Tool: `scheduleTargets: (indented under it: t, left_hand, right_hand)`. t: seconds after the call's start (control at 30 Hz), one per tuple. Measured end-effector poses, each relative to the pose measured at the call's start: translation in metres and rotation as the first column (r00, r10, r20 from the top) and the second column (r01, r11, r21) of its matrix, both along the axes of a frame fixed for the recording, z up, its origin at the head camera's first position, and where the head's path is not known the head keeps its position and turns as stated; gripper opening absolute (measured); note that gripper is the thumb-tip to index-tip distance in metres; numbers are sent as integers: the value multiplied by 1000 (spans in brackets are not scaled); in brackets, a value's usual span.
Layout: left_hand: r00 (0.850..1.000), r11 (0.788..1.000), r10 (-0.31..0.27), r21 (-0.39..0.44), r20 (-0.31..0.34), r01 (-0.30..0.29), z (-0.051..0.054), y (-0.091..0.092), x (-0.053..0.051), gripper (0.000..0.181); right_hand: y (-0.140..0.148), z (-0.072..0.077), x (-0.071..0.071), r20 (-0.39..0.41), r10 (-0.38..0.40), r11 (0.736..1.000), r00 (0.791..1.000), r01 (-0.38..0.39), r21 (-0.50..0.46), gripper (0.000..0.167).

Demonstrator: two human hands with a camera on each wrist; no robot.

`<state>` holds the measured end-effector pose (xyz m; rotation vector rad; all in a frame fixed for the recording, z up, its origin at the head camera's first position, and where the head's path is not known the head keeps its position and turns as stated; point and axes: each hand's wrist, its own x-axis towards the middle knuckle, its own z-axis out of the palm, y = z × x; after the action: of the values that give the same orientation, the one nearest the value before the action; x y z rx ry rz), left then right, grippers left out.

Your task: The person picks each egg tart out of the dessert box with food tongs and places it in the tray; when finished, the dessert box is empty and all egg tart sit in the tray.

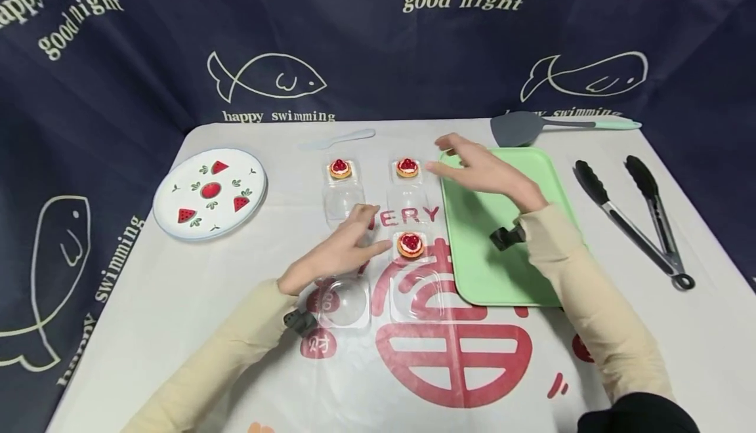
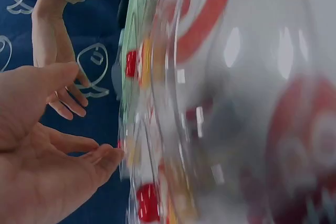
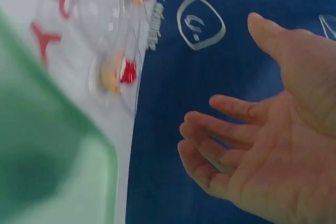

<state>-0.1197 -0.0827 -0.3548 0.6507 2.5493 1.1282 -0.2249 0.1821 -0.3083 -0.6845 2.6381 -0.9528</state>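
Note:
Several clear plastic boxes with raised lids stand mid-table. Red-topped fruit tarts sit in them: a back left tart (image 1: 340,169), a back right tart (image 1: 407,168) and a front right tart (image 1: 411,245). My left hand (image 1: 333,249) hovers over the front left box (image 1: 345,303), fingers loosely bent and holding nothing. That hand hides part of this box in the head view. Past the back right tart, my right hand (image 1: 484,169) is raised over the far left corner of the green tray (image 1: 502,275). Its fingers are relaxed, with nothing in them.
A white plate (image 1: 251,165) with watermelon pictures lies at the left. A pale plastic knife (image 1: 348,136) is behind the boxes. Along the back right lies a grey spatula (image 1: 516,129), and black-tipped tongs (image 1: 640,229) rest right of the tray. A dark blue curtain (image 1: 378,39) hangs behind.

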Motion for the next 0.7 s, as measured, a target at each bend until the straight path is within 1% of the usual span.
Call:
scheduleTargets:
  t: [0.1,0.17,0.27,0.33,0.43,0.53,0.63,0.67,0.7]
  left_hand:
    - [1000,999,-24,-26,1,24,-3,9,1,70]
    - [999,999,-35,-42,-6,34,-4,14,1,70]
    - [999,997,-33,-75,15,35,-6,19,2,72]
    - [999,995,-36,-90,31,38,-7,21,3,73]
    - [999,994,-23,-106,45,28,-9,23,4,73]
    - [999,994,-24,-106,35,28,-11,26,5,70]
    - [1000,994,-14,-107,21,16,-14,28,6,66]
    - [1000,994,-10,-104,20,12,-15,29,6,65]
    - [1000,995,-5,-103,19,7,-16,30,6,64]
  right_hand:
    - [26,0,7,12,-93,994,996,94,-52,61]
    - [47,0,12,19,-162,984,987,163,-65,65]
    - [80,-2,19,9,-277,959,961,277,-66,71]
    - [105,-6,24,-15,-360,932,933,358,-59,74]
    - [144,-15,32,-77,-460,888,885,461,-3,79]
    - [182,-24,44,-127,-518,842,846,530,97,87]
    - [216,-31,58,-124,-560,786,819,572,235,95]
    - [226,-33,62,-101,-578,762,810,580,287,100]
    - [234,-35,65,-74,-604,732,794,589,344,104]
